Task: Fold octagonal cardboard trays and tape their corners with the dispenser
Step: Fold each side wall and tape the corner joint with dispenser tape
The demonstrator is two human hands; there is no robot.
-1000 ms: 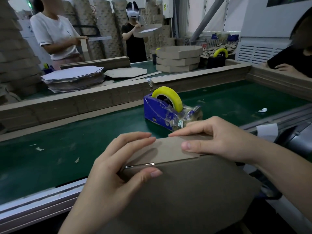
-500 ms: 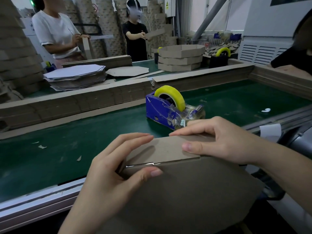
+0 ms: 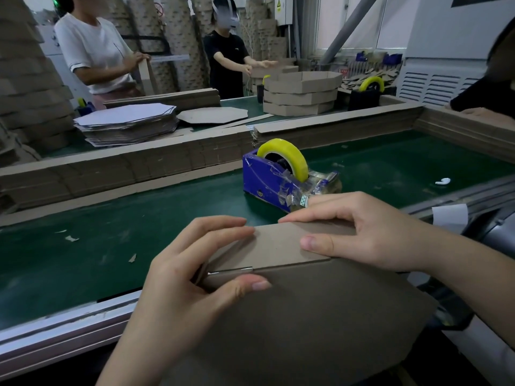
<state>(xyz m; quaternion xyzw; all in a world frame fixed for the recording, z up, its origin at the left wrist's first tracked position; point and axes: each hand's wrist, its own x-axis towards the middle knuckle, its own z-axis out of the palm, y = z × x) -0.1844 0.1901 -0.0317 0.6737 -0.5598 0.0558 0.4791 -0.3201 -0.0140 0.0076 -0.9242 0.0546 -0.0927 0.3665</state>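
A green conveyor belt (image 3: pixel 139 218) crosses a cardboard workshop, bordered on its far side by stacked card strips. At its near edge, the fingers (image 3: pixel 223 227) of the left hand (image 3: pixel 189 280) lie over a folded flap with the thumb pressed on the panel below, pinching a corner of the cardboard tray (image 3: pixel 306 316). The right hand (image 3: pixel 370 232) clamps the same flap from the right, thumb on its face. Just beyond it sits the blue tape dispenser (image 3: pixel 267 182) with 1 yellow roll (image 3: pixel 289 154). Far off stands a stack of folded trays (image 3: pixel 302 93).
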